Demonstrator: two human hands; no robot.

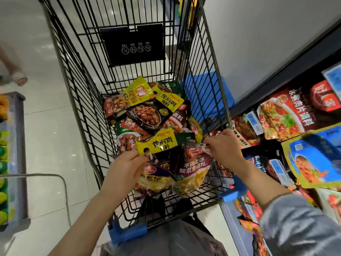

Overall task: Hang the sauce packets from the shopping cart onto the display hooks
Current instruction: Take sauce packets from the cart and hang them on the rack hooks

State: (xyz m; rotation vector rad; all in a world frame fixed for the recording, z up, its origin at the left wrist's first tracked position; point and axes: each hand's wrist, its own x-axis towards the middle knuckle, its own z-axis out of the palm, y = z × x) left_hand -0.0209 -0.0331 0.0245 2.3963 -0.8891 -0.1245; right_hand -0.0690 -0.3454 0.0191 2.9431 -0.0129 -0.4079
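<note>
A black wire shopping cart [88, 100] holds a heap of sauce packets [147, 111], yellow, red and dark. My right hand [224, 148] pinches the top edge of a purple-and-yellow sauce packet [193, 167] lifted over the near end of the cart. My left hand [127, 169] grips a second purple-and-yellow packet [155, 179] beside it, with a yellow packet [158, 143] lying just beyond its fingers. Packets hang on the display [287, 115] to the right; the hooks themselves are hidden behind them.
A blue-and-yellow packet [317, 159] and red ones hang on the rack at the right, close to the cart's rim. A shelf of green and yellow goods [7, 159] stands at the left. Another person's foot [18, 77] is on the tiled floor at far left.
</note>
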